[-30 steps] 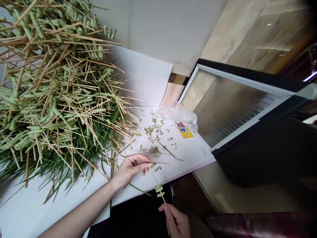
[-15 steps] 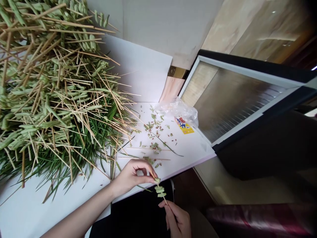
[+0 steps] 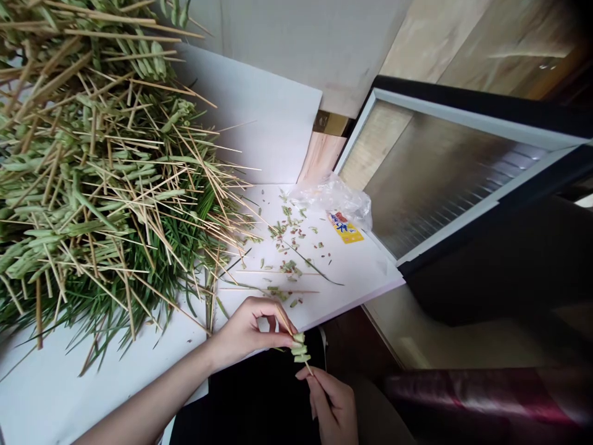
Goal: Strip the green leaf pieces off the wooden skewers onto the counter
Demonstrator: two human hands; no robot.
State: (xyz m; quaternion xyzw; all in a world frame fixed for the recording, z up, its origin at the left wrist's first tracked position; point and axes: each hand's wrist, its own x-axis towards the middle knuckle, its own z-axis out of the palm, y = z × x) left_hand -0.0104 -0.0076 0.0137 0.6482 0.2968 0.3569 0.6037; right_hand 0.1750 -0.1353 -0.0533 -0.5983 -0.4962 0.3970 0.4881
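My left hand (image 3: 264, 324) pinches a thin wooden skewer (image 3: 282, 316) near its upper part, thumb and finger touching the top bean piece. Short green bean pieces (image 3: 301, 350) sit threaded close together across the skewer. Below them, my right hand (image 3: 330, 398) is closed on the skewer's lower end. Both hands are over the dark space in front of the white table (image 3: 365, 281). A large heap of skewered green beans (image 3: 106, 167) lies at the left, with long green leaves under it.
Bean scraps (image 3: 290, 267) and loose skewers (image 3: 278, 290) lie on the table beyond my hands. A clear plastic bag (image 3: 343, 201) with a yellow label rests by a framed glass panel (image 3: 440, 179). A white board (image 3: 259, 123) stands behind.
The top bean piece has come down the skewer against the others, closing the gap between them. My hands have barely moved. The view has shifted slightly.
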